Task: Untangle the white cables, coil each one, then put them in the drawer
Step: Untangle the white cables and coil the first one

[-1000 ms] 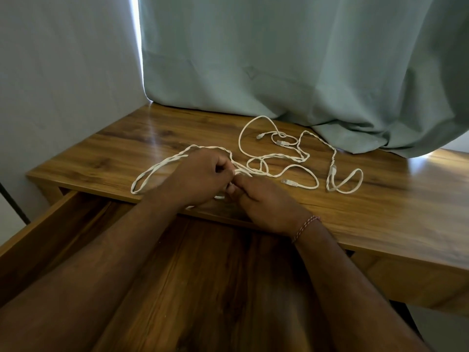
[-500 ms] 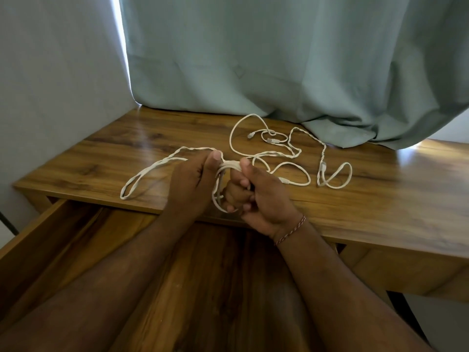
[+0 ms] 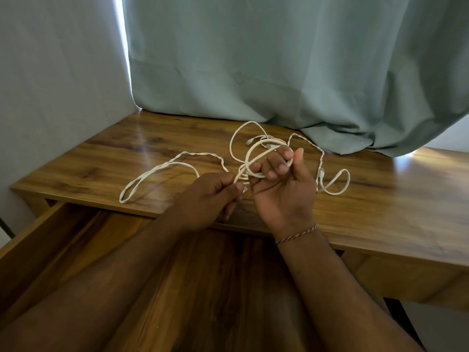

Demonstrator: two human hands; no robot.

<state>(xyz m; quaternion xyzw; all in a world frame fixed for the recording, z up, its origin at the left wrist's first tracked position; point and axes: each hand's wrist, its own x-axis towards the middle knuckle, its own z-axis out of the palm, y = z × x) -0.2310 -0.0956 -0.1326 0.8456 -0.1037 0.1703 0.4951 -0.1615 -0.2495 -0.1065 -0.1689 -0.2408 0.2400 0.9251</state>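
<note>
- Nearest to me, the open drawer stood pulled out from under the front edge of the table, and both forearms reached across over it.
- On the right wrist I saw a thin braided thread bracelet, just in front of the table's edge.
- My left hand hovered over the front edge of the table, fingers curled, pinching a strand of the white cables between thumb and fingertips; a small connector end showed right at the fingertips.
- My right hand was raised palm toward me just beside the left one, above the table's front half, with a loop of cable wound around its fingers and the thumb standing up beside them, so it was grasping that coil.
- The rest of the white cables lay on the table: one long twisted loop stretched out to the left of the hands, its far bend resting near the table's front edge.
- Another loop with a connector lay to the right of the right hand, on the table top.
- Behind the hands a tangle of loops and connector ends sat toward the back of the table; I could not tell how many separate cables were in it.
- Farthest back, a pale green curtain hung down onto the rear of the table, with a plain wall at the table's left.
</note>
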